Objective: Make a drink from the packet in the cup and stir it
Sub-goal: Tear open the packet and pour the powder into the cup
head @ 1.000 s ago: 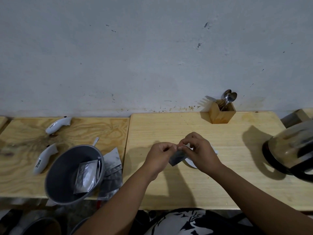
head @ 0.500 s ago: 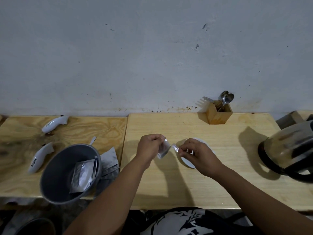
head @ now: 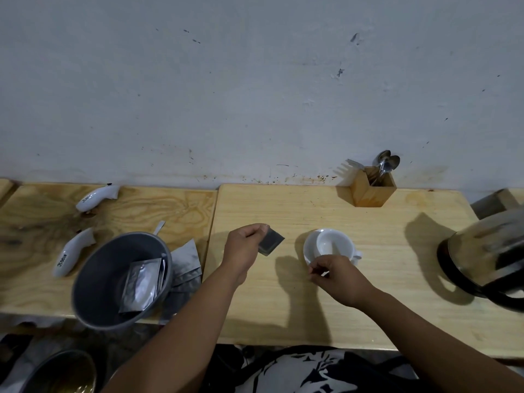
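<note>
From the head camera, the left hand [head: 246,249] pinches a small grey foil packet [head: 271,240] by one edge, holding it above the light wooden counter [head: 382,313], left of the cup and apart from it. The right hand [head: 337,277] hovers just in front of the cup with thumb and fingertips closed on a tiny scrap; what the scrap is cannot be told. The white ceramic cup [head: 331,243] stands upright on a white saucer [head: 309,252] near the middle of the counter, and it looks empty.

At the counter's back edge, against the wall, a square wooden holder [head: 371,192] carries metal spoons [head: 388,163] and a fork. A glass kettle with a black handle [head: 487,256] sits at the right edge.

On the darker plywood counter [head: 42,273] to the left, a round grey bin [head: 113,282] leans over the front edge with foil packets [head: 141,282] inside it, and more lie just beside it. Two white handheld tools [head: 97,197] lie near that counter's back-left corner.
</note>
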